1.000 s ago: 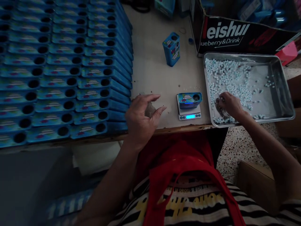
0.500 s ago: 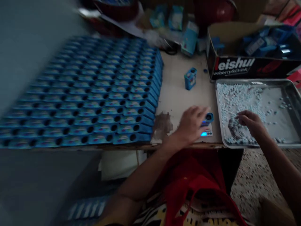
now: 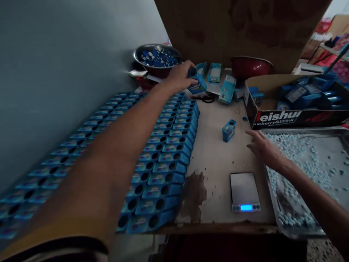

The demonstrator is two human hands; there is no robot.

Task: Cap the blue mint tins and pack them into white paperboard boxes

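Observation:
My left hand (image 3: pixel 178 76) reaches to the far end of the blue container rows and grips a small blue plastic container (image 3: pixel 197 86) with a dark round opening on top. The container is tilted and held above the back of the rows (image 3: pixel 171 158). My right hand (image 3: pixel 264 150) is over the left edge of the metal tray (image 3: pixel 305 131), fingers stretched out and holding nothing. Near its fingertips a single blue container (image 3: pixel 228 131) stands upright on the table. A digital scale (image 3: pixel 244 191) with a lit display lies nearer, its plate bare.
Pale blue pellets (image 3: pixel 302 153) cover much of the tray. Behind it stands a cardboard box (image 3: pixel 275 118) holding blue packs. A metal bowl (image 3: pixel 156 60) of blue pieces, a red bowl (image 3: pixel 251 66) and light-blue cartons (image 3: pixel 227 89) are at the back.
My left hand has moved from the scale to the far rows, carrying a container. The scale plate is uncovered. My right hand has left the pellets, its fingers now spread. The view has tilted up.

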